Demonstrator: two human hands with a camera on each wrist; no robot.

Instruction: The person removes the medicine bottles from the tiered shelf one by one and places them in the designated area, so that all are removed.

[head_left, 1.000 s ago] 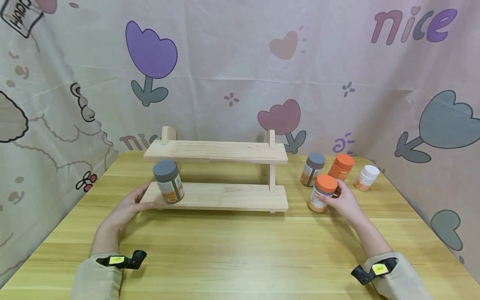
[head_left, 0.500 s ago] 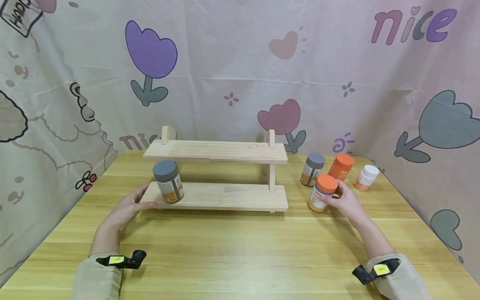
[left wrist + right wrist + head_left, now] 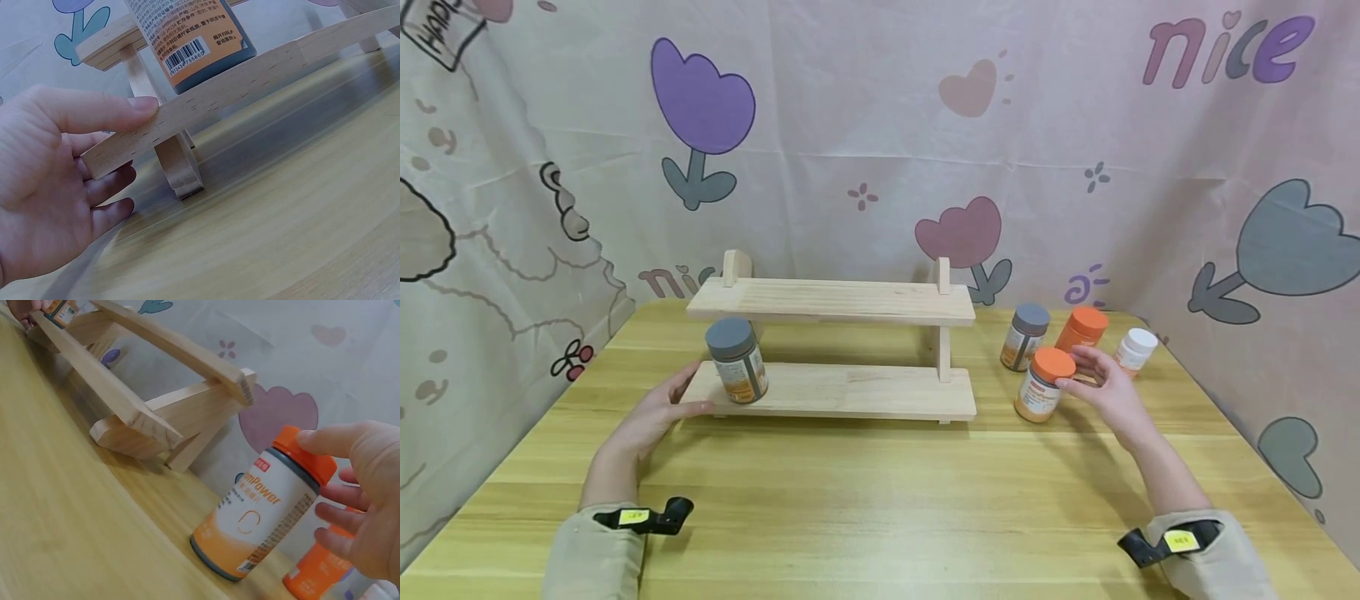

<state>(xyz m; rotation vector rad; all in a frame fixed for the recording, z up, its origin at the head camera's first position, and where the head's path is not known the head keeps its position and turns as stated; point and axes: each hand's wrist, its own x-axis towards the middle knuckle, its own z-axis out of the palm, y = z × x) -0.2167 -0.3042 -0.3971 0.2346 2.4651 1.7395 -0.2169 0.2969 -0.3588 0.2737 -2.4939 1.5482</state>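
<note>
My left hand grips the left end of the lower board of a two-tier wooden shelf, thumb on the front edge and fingers beneath it in the left wrist view. A grey-capped supplement bottle stands on that board near the hand. On the table to the right, an orange-capped supplement bottle stands upright. My right hand is at its right side, the thumb tip at the orange cap and the other fingers loosely bent, spread apart behind the cap.
Behind the right hand stand another grey-capped bottle, an orange bottle and a small white-capped bottle. A printed cloth hangs behind the wooden table.
My right hand has loosened from the orange-capped bottle and shifted a little right, uncovering more of its label. The left hand and the shelf have stayed put.
</note>
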